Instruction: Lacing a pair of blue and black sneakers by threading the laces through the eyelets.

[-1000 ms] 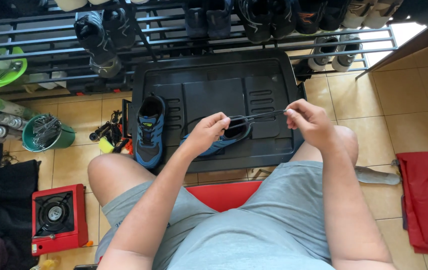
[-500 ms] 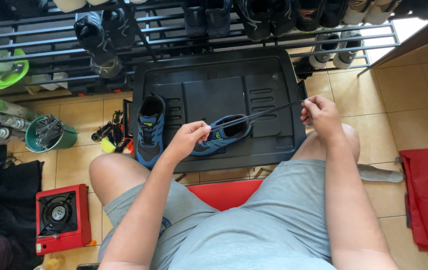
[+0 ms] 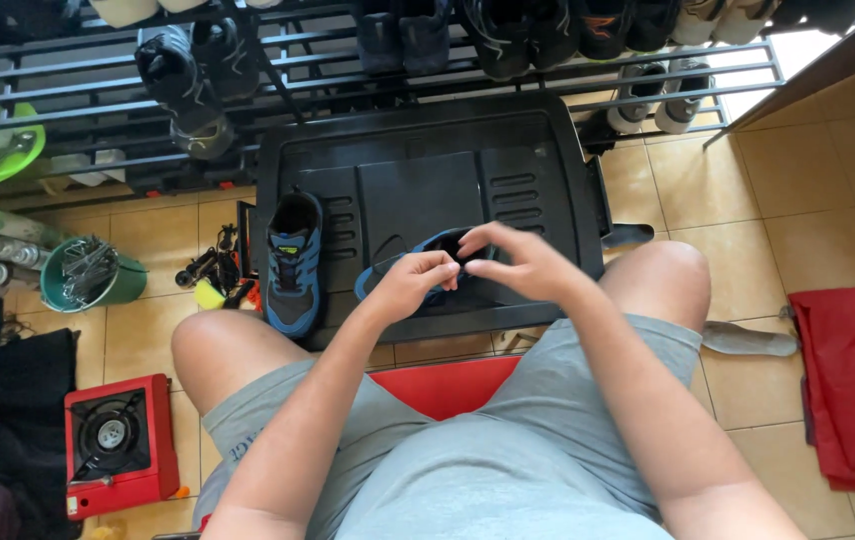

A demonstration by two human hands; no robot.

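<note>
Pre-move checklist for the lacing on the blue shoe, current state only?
1. Left hand on the blue shoe: ok, fingers at its opening.
2. Right hand at the same shoe: ok, meets the left hand over it.
3. Black lace in a grip: cannot tell, only a loop shows beside the left hand.
4. Shoe supported: ok, rests on the black tray.
5. Second blue shoe clear of the hands: ok, apart at the tray's left edge.

Black plastic tray [image 3: 428,140] on tiled floor [image 3: 808,210]; blue shoe [image 3: 293,262] on it.
</note>
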